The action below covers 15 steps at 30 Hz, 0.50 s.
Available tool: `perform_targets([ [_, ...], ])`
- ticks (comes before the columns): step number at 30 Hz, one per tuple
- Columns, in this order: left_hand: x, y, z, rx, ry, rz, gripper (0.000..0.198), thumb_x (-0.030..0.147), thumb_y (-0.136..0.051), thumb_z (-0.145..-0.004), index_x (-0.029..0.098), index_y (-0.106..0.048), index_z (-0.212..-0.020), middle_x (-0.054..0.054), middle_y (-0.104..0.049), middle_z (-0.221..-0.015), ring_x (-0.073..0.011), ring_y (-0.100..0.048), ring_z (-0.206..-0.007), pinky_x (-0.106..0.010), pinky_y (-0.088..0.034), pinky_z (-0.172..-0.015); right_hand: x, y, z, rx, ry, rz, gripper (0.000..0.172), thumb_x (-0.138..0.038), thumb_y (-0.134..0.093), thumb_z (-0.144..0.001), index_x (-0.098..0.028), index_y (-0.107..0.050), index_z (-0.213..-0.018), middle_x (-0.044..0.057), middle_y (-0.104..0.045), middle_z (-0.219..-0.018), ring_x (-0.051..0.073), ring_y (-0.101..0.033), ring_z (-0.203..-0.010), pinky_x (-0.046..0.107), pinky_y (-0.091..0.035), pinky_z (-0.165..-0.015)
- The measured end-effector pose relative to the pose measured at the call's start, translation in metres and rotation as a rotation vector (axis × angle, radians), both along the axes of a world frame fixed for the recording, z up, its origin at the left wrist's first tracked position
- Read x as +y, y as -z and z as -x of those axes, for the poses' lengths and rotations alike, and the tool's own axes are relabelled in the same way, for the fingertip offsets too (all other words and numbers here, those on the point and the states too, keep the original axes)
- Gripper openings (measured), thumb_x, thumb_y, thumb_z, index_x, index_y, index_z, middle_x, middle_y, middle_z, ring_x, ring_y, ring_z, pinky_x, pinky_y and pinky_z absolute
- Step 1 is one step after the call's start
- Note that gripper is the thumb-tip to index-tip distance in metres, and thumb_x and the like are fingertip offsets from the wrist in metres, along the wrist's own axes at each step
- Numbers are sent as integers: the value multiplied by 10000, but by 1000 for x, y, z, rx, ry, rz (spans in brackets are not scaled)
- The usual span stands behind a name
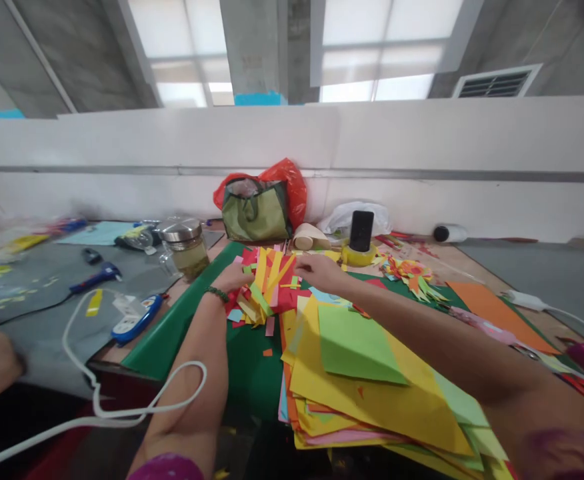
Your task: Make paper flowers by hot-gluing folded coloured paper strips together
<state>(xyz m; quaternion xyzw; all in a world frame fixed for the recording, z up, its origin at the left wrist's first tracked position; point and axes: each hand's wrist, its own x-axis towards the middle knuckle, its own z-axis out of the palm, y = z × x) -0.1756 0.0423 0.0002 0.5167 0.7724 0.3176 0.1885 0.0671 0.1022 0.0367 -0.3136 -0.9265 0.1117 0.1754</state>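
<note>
My left hand, with a dark green bracelet at its wrist, reaches to the left side of a loose pile of paper strips. Its fingers are bent down among small coloured scraps, closed, and I cannot make out what is between them. Across the pile, my right hand has its fingers curled together at the right edge, beside a yellow-orange strip. What it pinches, if anything, is too small to tell. The strips are yellow, red, orange, green and pink, lying on a green sheet.
A stack of yellow paper with a light green sheet on top lies under my right forearm. Around stand a glass jar, a green bag, a phone and a blue-white power strip. A white cable crosses my left forearm.
</note>
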Motion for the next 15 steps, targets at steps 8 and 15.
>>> perform_targets([
  [8,-9,5,21,177,-256,8,102,294,-655,-635,195,-632,-633,-56,-681,-702,-236,-631,-743,-277,-407,-620,18,27,130,-78,14,-64,300,-347,-634,-803,-158,-692,-1028,147,-657,-1147,284,-580,-1087,327,-449,-842],
  [15,-7,7,15,125,-357,-151,164,353,-606,-749,207,-674,-720,-96,-724,-866,-263,-649,-877,-321,-462,-752,34,53,146,117,63,96,146,-220,-617,-763,-167,-720,-851,144,-689,-1057,290,-584,-1089,358,-443,-897],
])
